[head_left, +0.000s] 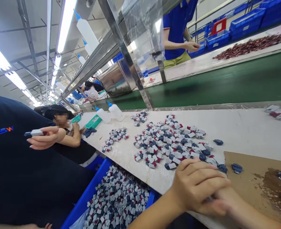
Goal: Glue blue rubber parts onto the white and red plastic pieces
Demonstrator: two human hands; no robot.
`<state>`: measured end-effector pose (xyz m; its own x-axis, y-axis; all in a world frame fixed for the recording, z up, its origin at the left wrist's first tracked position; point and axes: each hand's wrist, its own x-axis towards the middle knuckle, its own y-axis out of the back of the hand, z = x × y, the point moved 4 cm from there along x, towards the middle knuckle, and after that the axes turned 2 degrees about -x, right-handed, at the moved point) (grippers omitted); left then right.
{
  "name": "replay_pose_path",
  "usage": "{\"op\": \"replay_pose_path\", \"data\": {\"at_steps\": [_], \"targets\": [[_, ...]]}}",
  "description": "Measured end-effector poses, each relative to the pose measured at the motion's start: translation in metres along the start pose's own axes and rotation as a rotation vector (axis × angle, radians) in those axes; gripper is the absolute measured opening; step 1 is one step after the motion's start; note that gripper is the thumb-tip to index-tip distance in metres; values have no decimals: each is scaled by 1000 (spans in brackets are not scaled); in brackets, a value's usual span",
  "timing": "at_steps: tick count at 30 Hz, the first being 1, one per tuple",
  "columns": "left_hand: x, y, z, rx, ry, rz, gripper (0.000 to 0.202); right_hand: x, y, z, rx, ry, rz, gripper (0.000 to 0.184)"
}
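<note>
My left hand [198,183] lies over my right hand [228,197], its fingers wrapped across it, at the front edge of the white table. Most of my right hand's fingers are hidden beneath, and I cannot see whether anything is between the palms. Just beyond my knuckles spreads a large pile of small pieces [162,141], pale grey blocks joined to dark blue or dark red parts. A few dark blue pieces [236,168] lie apart near my hands. To the right, a brown cardboard sheet [243,159] carries a dark wet stain.
Below the table edge stands a blue bin [83,200] full of similar pieces. Bottles with blue caps [116,112] and a green basket [93,121] stand farther back. At left, a person's hand [47,137] holds one piece. A green conveyor belt [221,86] runs behind a metal post [131,60].
</note>
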<state>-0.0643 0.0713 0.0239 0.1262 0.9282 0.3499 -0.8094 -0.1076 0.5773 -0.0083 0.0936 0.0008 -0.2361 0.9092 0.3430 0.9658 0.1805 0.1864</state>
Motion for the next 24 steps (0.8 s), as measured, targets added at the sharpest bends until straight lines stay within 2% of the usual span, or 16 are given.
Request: {"op": "replay_pose_path", "data": {"at_steps": [2, 4, 6, 8, 9, 12, 15, 17, 19, 21, 23, 24], "targets": [[13, 39, -16, 142, -19, 77, 29, 22, 16, -5, -50, 26, -75, 60], [36, 86, -46, 279, 150, 274, 33, 37, 29, -9, -166, 82, -150, 53], [63, 127, -80, 387, 334, 409, 36, 46, 33, -10, -365, 248, -175, 46], [88, 153, -110, 480, 500, 426, 31, 48, 26, -7, -552, 460, -145, 39], [98, 161, -122, 516, 569, 417, 31, 47, 21, -5, -606, 547, -119, 37], [118, 166, -144, 590, 727, 364, 33, 42, 5, 4, -673, 675, -67, 35], [129, 163, -152, 620, 811, 324, 34, 33, -2, 6, -733, 742, -45, 32], [134, 164, -152, 612, 818, 307, 33, 27, 1, 5, -749, 757, -56, 24], [137, 164, -149, 582, 789, 292, 31, 24, 14, 3, -712, 757, -77, 15], [134, 161, -139, 532, 710, 270, 27, 27, 33, -1, -644, 737, -94, 19], [125, 150, -120, 456, 595, 241, 18, 38, 57, -7, -549, 635, -65, 21], [118, 141, -107, 409, 534, 222, 13, 45, 68, -9, -495, 538, -50, 22]]}}
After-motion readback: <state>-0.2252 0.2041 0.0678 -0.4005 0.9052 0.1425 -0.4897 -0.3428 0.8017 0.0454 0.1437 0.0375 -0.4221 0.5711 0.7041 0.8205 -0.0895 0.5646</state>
